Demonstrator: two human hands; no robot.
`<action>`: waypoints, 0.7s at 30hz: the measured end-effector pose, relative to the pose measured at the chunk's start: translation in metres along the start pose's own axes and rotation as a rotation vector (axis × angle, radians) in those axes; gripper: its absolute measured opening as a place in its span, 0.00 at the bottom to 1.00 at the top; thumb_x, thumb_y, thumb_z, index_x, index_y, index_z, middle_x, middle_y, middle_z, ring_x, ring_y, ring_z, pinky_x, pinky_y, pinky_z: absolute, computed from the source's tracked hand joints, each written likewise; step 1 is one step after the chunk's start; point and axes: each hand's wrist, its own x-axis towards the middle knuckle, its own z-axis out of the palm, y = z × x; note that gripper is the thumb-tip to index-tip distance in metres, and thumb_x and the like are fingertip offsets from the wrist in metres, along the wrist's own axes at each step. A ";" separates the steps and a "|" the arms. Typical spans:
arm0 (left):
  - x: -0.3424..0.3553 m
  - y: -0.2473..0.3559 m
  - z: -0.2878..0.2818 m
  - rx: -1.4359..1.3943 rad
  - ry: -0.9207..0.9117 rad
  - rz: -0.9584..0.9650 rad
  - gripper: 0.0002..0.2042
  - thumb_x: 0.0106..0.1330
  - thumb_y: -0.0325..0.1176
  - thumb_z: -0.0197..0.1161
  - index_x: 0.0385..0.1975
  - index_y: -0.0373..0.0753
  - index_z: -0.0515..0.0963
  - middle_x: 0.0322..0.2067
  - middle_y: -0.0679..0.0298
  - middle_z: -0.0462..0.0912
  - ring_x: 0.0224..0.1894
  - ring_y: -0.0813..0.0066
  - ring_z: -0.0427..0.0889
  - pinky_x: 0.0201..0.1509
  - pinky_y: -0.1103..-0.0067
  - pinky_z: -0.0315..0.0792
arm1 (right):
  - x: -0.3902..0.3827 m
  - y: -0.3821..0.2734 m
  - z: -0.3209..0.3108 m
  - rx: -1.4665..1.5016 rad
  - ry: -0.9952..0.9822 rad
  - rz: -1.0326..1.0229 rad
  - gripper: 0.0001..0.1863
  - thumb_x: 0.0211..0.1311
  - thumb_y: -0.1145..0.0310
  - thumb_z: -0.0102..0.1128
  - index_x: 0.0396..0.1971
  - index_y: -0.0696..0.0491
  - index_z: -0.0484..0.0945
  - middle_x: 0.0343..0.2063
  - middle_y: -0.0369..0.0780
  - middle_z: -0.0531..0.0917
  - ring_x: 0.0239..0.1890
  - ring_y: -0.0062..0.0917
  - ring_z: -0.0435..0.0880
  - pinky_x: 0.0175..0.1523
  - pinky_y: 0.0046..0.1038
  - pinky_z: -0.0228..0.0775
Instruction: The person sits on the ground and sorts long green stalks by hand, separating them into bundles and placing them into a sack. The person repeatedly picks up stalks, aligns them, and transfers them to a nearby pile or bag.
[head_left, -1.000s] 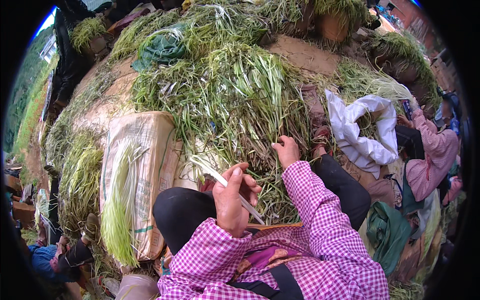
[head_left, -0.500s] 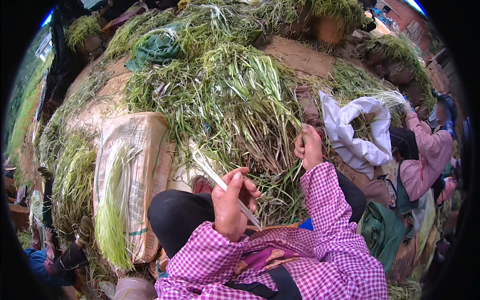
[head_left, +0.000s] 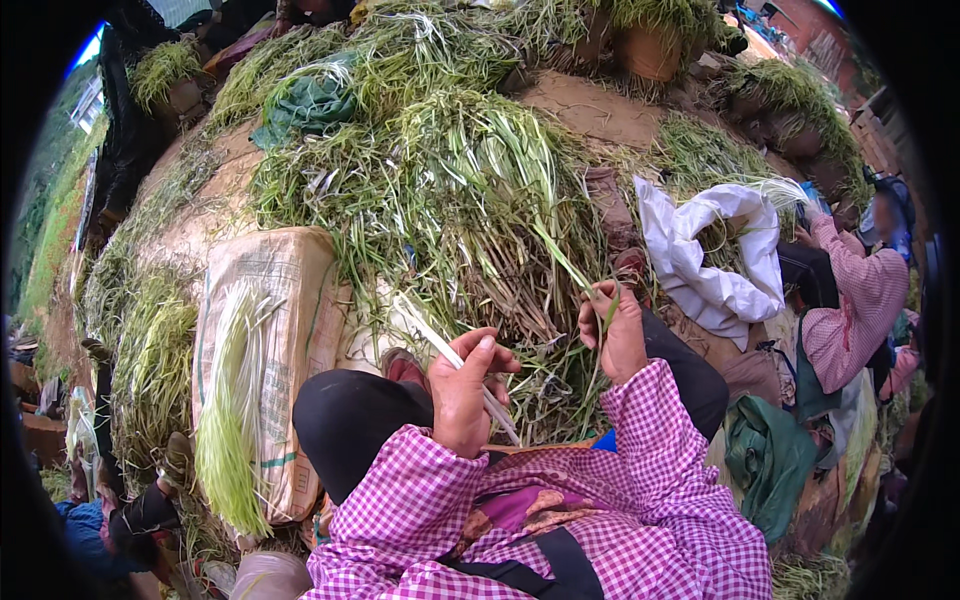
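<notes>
My left hand (head_left: 462,390) is closed round a few pale white stalks (head_left: 428,330), which stick out above and below the fingers. To its right, my right hand (head_left: 622,335) pinches a long green stalk (head_left: 562,258) whose upper end slants back over the heap of uprooted leafy stalks (head_left: 490,210). The heap's brownish root ends (head_left: 525,300) lie just in front of my hands. On my left, a bundle of cleaned white-and-yellow-green stalks (head_left: 232,405) rests on a flattened woven sack (head_left: 305,400).
A white open-mouthed sack (head_left: 660,240) stands right of the heap, near a person in a pink checked sleeve (head_left: 855,330). A dark green cloth or bag (head_left: 765,465) lies by my right side. More stalk piles (head_left: 155,350) and a green bag (head_left: 310,103) lie around.
My right hand has come nearer to me, drawing the green stalk partly away from the heap. The left hand keeps hold of the white stalks and has barely shifted.
</notes>
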 end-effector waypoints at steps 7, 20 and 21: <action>0.002 -0.009 0.003 0.097 -0.040 -0.121 0.16 0.63 0.29 0.57 0.49 0.29 0.68 0.39 0.54 0.81 0.33 0.74 0.81 0.19 0.85 0.69 | -0.065 0.030 0.014 -0.212 -0.368 0.125 0.01 0.58 0.75 0.58 0.29 0.56 0.77 0.22 0.30 0.74 0.21 0.12 0.71 0.25 0.15 0.64; -0.027 0.020 -0.025 -0.068 0.124 0.255 0.08 0.58 0.24 0.61 0.36 0.34 0.71 0.27 0.52 0.82 0.14 0.79 0.73 0.16 0.86 0.67 | -0.105 0.046 -0.002 -1.239 -0.648 -0.616 0.06 0.48 0.74 0.61 0.25 0.57 0.74 0.24 0.41 0.75 0.26 0.34 0.76 0.30 0.30 0.68; -0.028 0.021 -0.027 -0.103 0.112 0.301 0.07 0.59 0.24 0.60 0.36 0.34 0.71 0.28 0.52 0.82 0.17 0.77 0.76 0.16 0.86 0.68 | -0.105 0.052 -0.007 -1.378 -0.732 -0.588 0.06 0.47 0.74 0.61 0.24 0.56 0.74 0.24 0.41 0.75 0.26 0.34 0.77 0.30 0.30 0.69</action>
